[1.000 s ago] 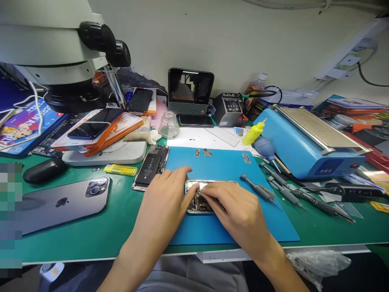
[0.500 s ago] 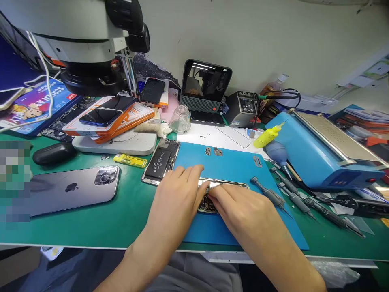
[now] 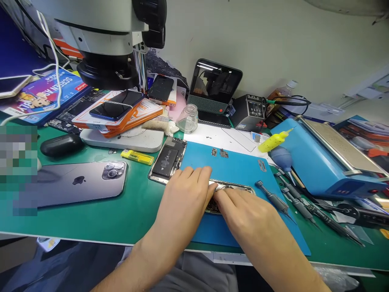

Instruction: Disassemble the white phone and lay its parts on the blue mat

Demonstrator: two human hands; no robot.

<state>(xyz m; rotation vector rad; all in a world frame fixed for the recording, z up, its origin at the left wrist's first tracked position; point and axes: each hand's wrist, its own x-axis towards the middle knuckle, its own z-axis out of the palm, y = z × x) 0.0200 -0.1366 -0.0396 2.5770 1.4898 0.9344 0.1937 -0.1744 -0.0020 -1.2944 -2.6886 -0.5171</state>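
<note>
An opened phone housing [image 3: 212, 208] with bare inner parts lies on the blue mat [image 3: 209, 235], partly covered by both hands. My left hand [image 3: 187, 194] is closed over its left end, thumb reaching inside the housing. Coming from the other side, my right hand [image 3: 244, 207] has its thumb and fingertips pinched together against the inner parts. The tips of both hands almost meet; what sits between them is too small and covered to name. Left of the housing, an opened phone part with a black battery [image 3: 167, 160] rests across the mat's edge.
Precision screwdrivers [image 3: 273, 199] lie right of my hand, near a blue heating machine [image 3: 328, 158]. A purple-grey phone [image 3: 82, 182] and yellow lighter [image 3: 137, 157] are leftward. Small metal plates [image 3: 223, 153] lie on the mat. A microscope [image 3: 106, 44] overhangs the back left.
The view has shifted, so the bench appears further right. Both hands stay at the phone housing with fingertips close together, only slightly altered in pose.
</note>
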